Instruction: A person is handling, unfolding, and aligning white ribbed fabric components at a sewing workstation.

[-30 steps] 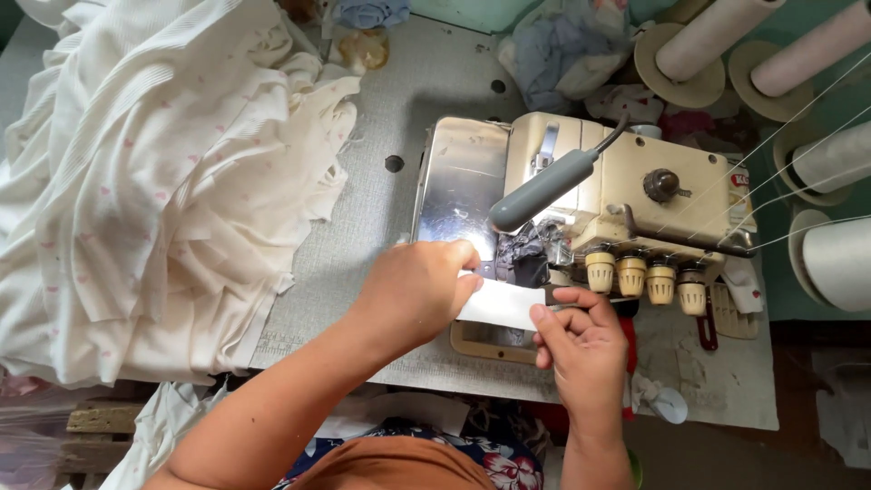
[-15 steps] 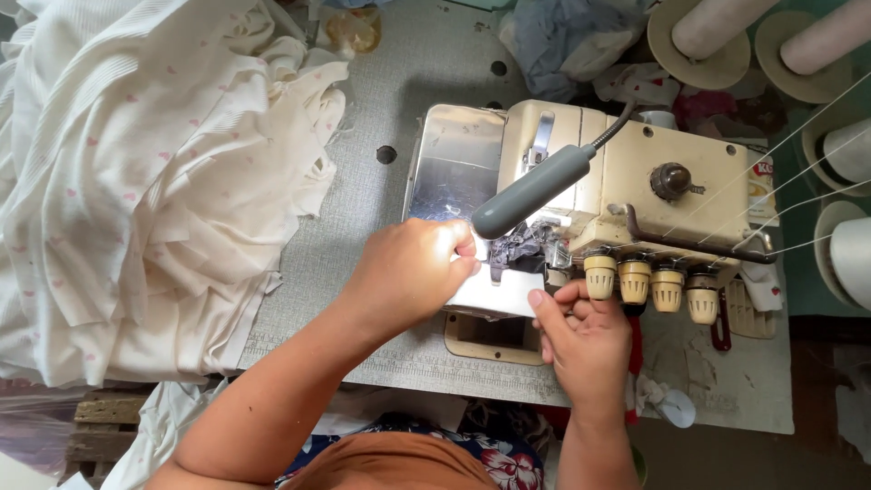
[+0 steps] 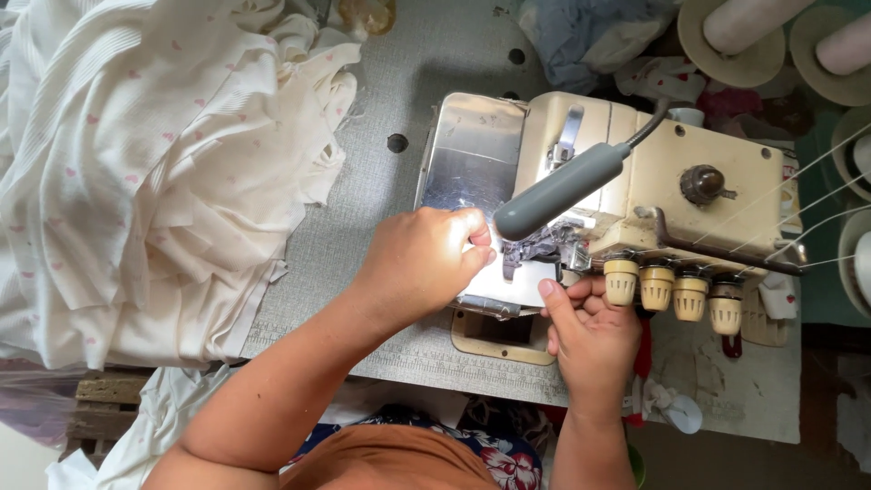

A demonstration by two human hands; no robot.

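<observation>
A cream overlock sewing machine (image 3: 653,181) stands on the grey table (image 3: 399,109), with a grey lamp arm (image 3: 562,191) over its needle area. My left hand (image 3: 422,263) is pinched on a small pale cloth piece (image 3: 508,286) lying on the machine's bed, right beside the presser foot. A dark scrap of fabric (image 3: 543,243) bunches at the foot. My right hand (image 3: 590,340) sits just in front of the machine, its thumb on the right edge of the same piece and its fingers curled under the row of cream tension knobs (image 3: 673,292).
A big heap of cream fabric with small pink hearts (image 3: 154,172) covers the table's left side. Thread cones (image 3: 735,27) stand at the back right, with threads running to the machine. Crumpled blue and white cloth (image 3: 590,36) lies behind it.
Both hands have closed in toward the presser foot. The white piece between them shows less, with more of it under my left hand. The view has shifted slightly.
</observation>
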